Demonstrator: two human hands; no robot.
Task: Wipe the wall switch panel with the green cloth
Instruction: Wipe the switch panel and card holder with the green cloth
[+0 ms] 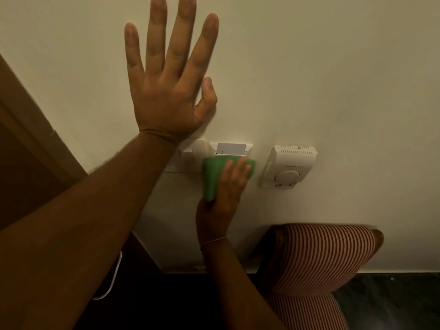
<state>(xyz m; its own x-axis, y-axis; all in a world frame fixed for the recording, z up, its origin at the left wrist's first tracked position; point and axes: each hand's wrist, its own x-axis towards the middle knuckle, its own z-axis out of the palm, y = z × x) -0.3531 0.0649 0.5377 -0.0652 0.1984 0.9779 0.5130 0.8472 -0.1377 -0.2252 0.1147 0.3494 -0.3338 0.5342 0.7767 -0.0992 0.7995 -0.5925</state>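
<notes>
The right hand [226, 186] presses the green cloth [212, 179] flat over the switch panel [190, 156] — fingers spread for even pressure; the left hand [166, 91], open and empty, braces on the wall [333, 67] above — likely for balance.

thermostat [288, 166] brand mark, seemingly too blurred to read

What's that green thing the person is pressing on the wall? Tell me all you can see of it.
The green cloth looks soft, plain and bright green, folded into a thick pad. The right hand lies flat over it, fingers spread, pressing it against the wall switch panel, just below a white card in its slot. Its left side hangs down beside the palm; the rest is hidden by the hand.
</notes>
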